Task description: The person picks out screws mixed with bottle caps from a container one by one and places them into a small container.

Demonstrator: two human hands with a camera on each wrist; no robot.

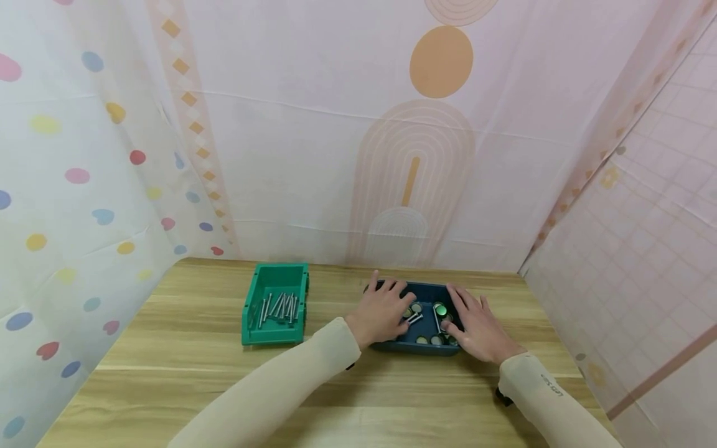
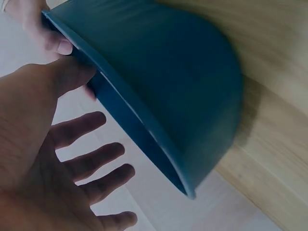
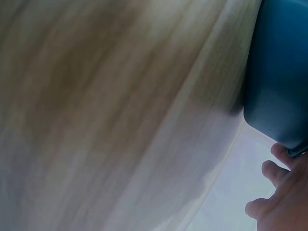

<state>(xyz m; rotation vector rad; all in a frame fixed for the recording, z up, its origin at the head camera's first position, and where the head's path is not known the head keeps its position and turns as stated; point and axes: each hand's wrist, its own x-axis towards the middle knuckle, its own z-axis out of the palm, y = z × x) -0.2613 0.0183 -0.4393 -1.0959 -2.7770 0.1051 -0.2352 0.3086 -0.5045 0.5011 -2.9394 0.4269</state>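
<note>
A dark blue bin (image 1: 411,350) stands on the table, holding a few nails or screws (image 1: 415,318) and several small round pieces like bottle caps, one of them bright green (image 1: 441,310). Over its left side reaches my left hand (image 1: 383,309), its thumb inside the rim and the other fingers spread, as the left wrist view also shows. My right hand (image 1: 482,326) lies at the right side, index finger along the rim and thumb over the inside. Neither hand visibly holds a loose piece, though the fingers partly hide the contents.
A green bin (image 1: 272,336) with several long silver nails or screws (image 1: 282,306) sits to the left on the wooden table (image 1: 392,398). Patterned cloth (image 1: 302,155) hangs behind the table and on both sides.
</note>
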